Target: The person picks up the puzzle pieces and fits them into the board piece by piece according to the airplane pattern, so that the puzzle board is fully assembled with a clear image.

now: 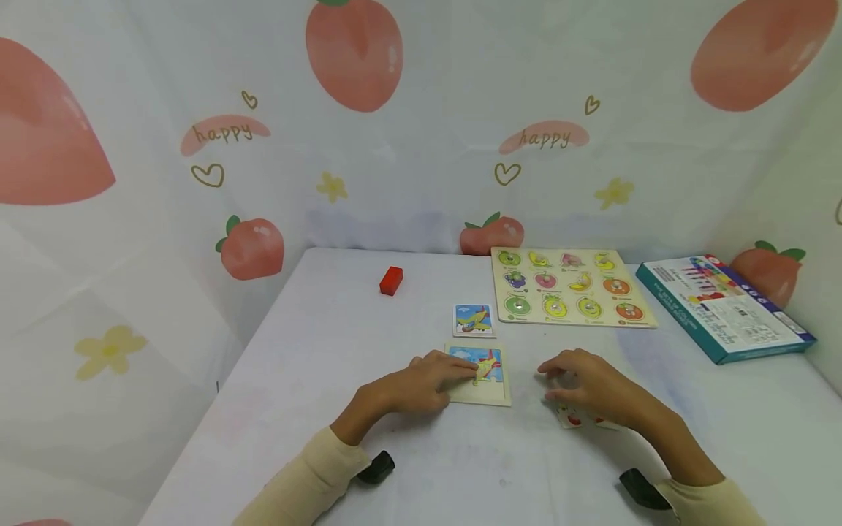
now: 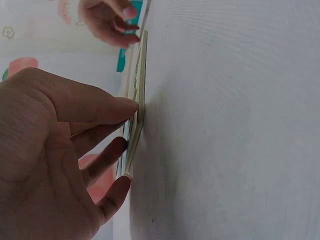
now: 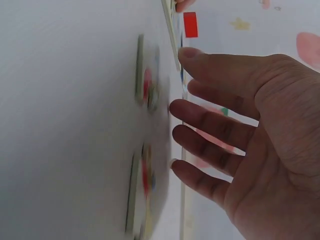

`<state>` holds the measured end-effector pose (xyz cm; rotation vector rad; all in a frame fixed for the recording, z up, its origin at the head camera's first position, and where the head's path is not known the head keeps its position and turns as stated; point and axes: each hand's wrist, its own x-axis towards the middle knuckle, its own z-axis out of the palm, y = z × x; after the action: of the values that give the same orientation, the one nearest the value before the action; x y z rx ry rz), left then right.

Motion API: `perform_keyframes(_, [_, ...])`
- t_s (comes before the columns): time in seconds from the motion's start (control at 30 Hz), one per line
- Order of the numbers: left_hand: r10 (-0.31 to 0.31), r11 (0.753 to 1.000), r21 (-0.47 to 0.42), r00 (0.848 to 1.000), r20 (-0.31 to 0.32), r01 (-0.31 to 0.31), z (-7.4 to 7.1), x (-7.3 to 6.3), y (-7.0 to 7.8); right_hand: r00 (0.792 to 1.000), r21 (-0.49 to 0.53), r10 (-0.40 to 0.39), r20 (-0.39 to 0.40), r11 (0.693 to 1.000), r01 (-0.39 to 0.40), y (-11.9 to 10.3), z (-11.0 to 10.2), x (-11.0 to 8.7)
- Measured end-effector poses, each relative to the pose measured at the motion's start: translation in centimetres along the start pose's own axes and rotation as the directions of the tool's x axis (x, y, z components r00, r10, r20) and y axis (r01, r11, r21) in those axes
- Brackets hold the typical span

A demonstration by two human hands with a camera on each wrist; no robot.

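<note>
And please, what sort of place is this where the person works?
Probably a small play or filming corner, though the wider room is not visible: a peach-printed backdrop hangs behind a white table, which holds a fruit board and a picture puzzle.

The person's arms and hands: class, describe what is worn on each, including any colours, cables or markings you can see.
The left sleeve and right sleeve are plain cream. A small black device shows beside the left cuff, and another black device beside the right. The left hand and right hand are bare, without gloves. No cables or markings show.
</note>
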<state>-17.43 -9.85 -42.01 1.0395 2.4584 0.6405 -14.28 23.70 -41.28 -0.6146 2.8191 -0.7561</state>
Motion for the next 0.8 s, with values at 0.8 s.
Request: perform_keyframes(0.8, [-0.058,0.998,-0.019,0.993,-0.102,0.056,-0.5,0.0,-0.8,0.998,-0.137,0.017,0.059,0.990,-0.008,1.5,-0.3,-4.0])
